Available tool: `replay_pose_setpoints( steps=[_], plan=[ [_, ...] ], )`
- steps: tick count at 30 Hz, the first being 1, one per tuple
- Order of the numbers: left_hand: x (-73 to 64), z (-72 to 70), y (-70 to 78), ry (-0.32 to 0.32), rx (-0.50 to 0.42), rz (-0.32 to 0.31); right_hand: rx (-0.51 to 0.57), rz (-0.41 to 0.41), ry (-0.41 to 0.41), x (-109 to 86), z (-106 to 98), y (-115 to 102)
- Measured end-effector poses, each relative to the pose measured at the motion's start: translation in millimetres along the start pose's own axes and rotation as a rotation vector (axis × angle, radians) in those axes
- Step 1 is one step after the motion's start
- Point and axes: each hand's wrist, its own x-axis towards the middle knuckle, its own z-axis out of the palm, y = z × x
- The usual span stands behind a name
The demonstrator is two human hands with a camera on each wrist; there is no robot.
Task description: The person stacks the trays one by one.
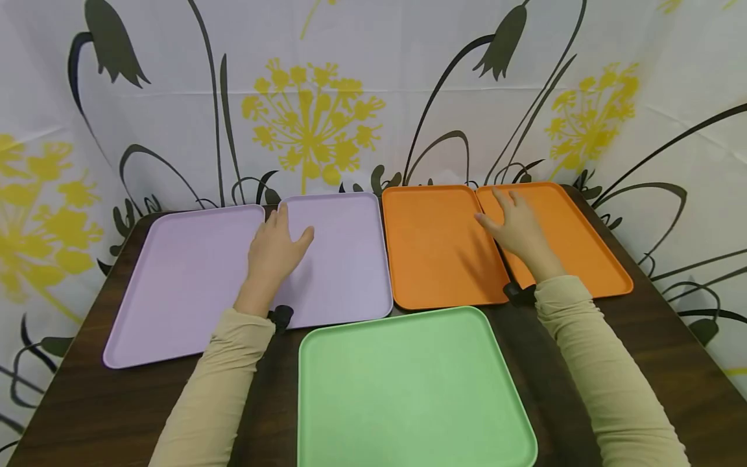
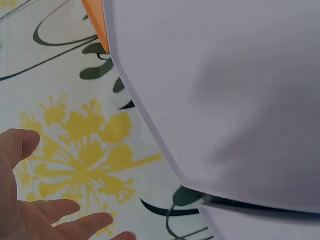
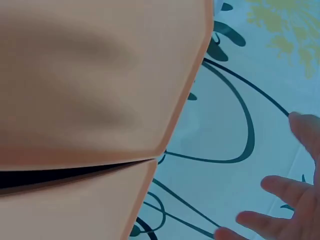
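Observation:
My left hand [image 1: 274,251] hovers over the gap between two lilac trays, fingers spread and holding nothing. Its shadow falls on the inner lilac tray [image 1: 341,259]; the outer lilac tray [image 1: 187,279] lies to its left. Over the seam between two orange trays is my right hand [image 1: 516,227], fingers apart with nothing in them. The inner orange tray [image 1: 440,253] catches that hand's shadow, and the outer orange tray [image 1: 583,246] is partly covered by the forearm. Both wrist views show loose fingers apart from the trays.
A green tray [image 1: 408,395] lies at the near middle of the dark wooden table [image 1: 280,389], between the forearms. Behind the table hangs a white cloth [image 1: 420,39] with yellow and dark flower prints. Each wrist carries a black strap.

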Motion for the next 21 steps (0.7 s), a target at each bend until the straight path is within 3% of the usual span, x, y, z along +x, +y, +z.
replay_pose_setpoints(
  steps=[3, 9, 21],
  plan=[
    [-1.2, 0.7, 7.4, -0.052, -0.088, -0.012, 0.075, 0.024, -0.048, -1.1, -2, -1],
    [-3.9, 8.9, 21.3, -0.094, -0.263, -0.01, 0.191, 0.043, -0.083, -4.4, -4, 0],
    [-4.3, 35.1, 42.0, -0.197, -0.465, -0.002, 0.215, 0.073, -0.12, -8.5, -2, 10]
  ],
)
